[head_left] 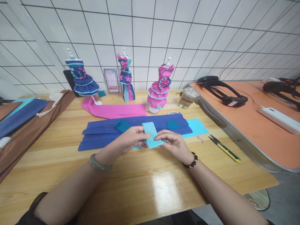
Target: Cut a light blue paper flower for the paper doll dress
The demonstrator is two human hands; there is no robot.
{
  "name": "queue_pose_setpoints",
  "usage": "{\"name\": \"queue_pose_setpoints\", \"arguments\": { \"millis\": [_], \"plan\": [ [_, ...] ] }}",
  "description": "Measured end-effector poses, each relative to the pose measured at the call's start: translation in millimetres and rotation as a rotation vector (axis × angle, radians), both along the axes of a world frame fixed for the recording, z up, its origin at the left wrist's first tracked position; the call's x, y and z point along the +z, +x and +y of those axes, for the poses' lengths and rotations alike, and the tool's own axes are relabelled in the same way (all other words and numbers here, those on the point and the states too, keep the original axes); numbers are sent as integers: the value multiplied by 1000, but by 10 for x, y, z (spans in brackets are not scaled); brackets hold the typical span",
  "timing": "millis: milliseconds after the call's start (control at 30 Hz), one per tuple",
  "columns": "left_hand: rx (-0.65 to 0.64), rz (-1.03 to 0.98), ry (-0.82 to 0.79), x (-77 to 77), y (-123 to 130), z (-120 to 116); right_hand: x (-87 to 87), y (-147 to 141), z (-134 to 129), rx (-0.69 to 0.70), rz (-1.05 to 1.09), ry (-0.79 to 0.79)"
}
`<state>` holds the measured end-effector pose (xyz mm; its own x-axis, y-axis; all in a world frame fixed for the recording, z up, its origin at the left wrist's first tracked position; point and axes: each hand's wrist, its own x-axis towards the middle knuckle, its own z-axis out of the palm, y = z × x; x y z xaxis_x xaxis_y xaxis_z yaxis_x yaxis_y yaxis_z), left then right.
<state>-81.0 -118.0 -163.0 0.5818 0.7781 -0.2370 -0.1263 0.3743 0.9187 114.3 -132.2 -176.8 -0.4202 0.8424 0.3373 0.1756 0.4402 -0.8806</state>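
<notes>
Between my two hands is a small light-blue piece of crepe paper point(152, 132), raised just over the table. My left hand point(134, 137) pinches its left edge between thumb and fingers. On its right side, my right hand point(174, 142) grips it with curled fingers. Beneath and behind lie dark-blue crepe paper sheets point(98, 142), with teal pieces point(172, 124) on top. A larger light-blue sheet point(198, 127) sticks out at the right from under them. Yellow-handled thread snips point(225, 148) lie to the right of my right hand.
Three small mannequins in paper dresses stand at the back: a blue one point(85, 82), a mixed-colour one point(126, 78) and a pink one point(160, 87). Pink paper point(117, 110) lies before them. A lidded glass cup point(188, 97) stands right. Brown paper point(35, 137) lies left; black headgear point(222, 90) rests on an orange surface.
</notes>
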Motion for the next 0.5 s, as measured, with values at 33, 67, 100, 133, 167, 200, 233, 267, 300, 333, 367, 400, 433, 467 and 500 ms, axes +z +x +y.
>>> {"name": "queue_pose_setpoints", "arguments": {
  "millis": [33, 67, 100, 133, 167, 200, 233, 267, 300, 333, 367, 400, 433, 467, 500],
  "plan": [
    [10, -2, 10, 0, 4, -1, 5, -2, -3, 5, -3, -10],
    [22, 4, 28, 2, 9, -3, 7, -5, -6, 9, -4, -21],
    [35, 21, 52, 4, 13, -5, 8, -9, -8, 14, -1, -32],
    [46, 47, 81, 7, 17, -7, 7, -13, -9, 15, 3, -44],
    [57, 76, 114, 8, 20, -8, 4, -17, -10, 15, 10, -57],
    [64, 105, 149, 9, 25, -9, 1, -22, -9, 12, 16, -74],
    [63, 128, 180, 7, 30, -10, -1, -26, -8, 11, 22, -92],
    [54, 143, 205, 3, 36, -10, -2, -31, -7, 13, 26, -111],
    [40, 147, 226, -2, 42, -10, -1, -35, -6, 16, 30, -132],
    [22, 143, 244, -7, 49, -10, 2, -39, -6, 24, 36, -153],
    [3, 133, 259, -13, 56, -9, 6, -43, -6, 34, 45, -173],
    [-11, 123, 272, -19, 62, -8, 10, -47, -7, 45, 56, -196],
    [-18, 113, 285, -25, 66, -6, 14, -52, -8, 53, 70, -220],
    [-21, 105, 295, -31, 67, -3, 18, -56, -9, 58, 85, -245],
    [-26, 99, 299, -36, 67, 1, 20, -60, -11, 59, 97, -267]
  ]
}}
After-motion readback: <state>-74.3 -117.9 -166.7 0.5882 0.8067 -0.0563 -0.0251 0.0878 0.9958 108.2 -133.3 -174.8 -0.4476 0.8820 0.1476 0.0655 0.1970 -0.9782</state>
